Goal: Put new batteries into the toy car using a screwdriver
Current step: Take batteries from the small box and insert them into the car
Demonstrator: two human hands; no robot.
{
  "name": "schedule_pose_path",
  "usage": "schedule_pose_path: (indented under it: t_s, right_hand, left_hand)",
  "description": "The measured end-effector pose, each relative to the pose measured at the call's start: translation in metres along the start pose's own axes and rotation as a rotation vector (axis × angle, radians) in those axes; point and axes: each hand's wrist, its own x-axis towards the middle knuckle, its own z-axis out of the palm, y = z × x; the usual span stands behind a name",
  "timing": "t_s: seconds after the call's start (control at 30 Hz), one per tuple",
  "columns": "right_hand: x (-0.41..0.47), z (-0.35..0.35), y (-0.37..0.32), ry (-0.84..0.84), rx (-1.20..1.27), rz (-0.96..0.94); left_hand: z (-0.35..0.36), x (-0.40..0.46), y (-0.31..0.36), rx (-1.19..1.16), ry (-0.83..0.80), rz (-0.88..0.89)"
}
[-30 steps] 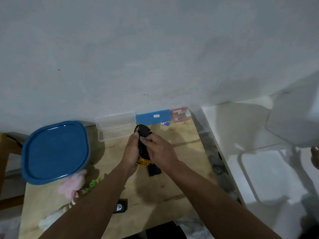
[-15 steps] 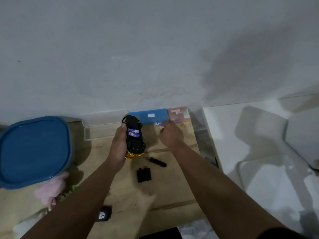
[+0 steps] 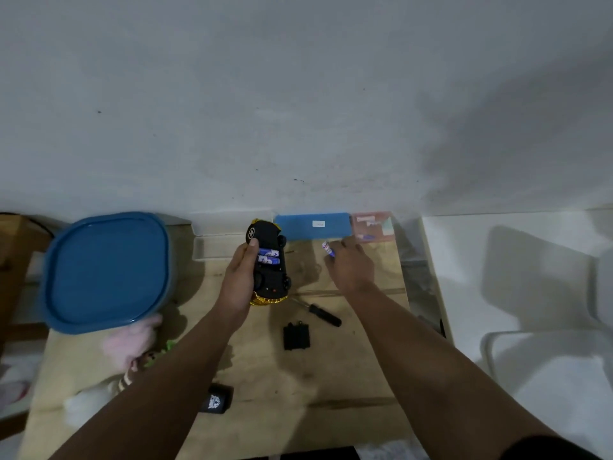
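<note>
Left hand (image 3: 239, 280) gripped upturned car (image 3: 268, 264); right hand (image 3: 348, 263) apparently pinched battery (image 3: 327, 249) near bench's far edge. Risk: reversed polarity.

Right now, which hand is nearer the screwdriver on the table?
Left, narrowly. The left hand grips the toy car just up-left of the screwdriver; the right hand, pinching a battery, is farther back toward the wall.
</note>
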Motion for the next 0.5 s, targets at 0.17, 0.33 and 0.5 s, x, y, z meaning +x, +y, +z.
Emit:
schedule_pose_path:
  t_s: [0.17,0.33,0.5]
  right_hand:
    - [-0.006,-0.003,-0.011,-0.027,0.018,0.027]
    - [-0.033,-0.021,-0.032,0.068,0.543,0.169]
    - [-0.077,-0.06,-0.089,0.169,1.07,0.119]
  left_hand:
    - [-0.017,-0.01,0.006,-0.031,0.002,-0.024]
    - [-0.031,-0.025,0.012,-0.101,-0.069,-0.024]
    - [-0.037,-0.05,0.019,-0.137,-0.104,-0.03]
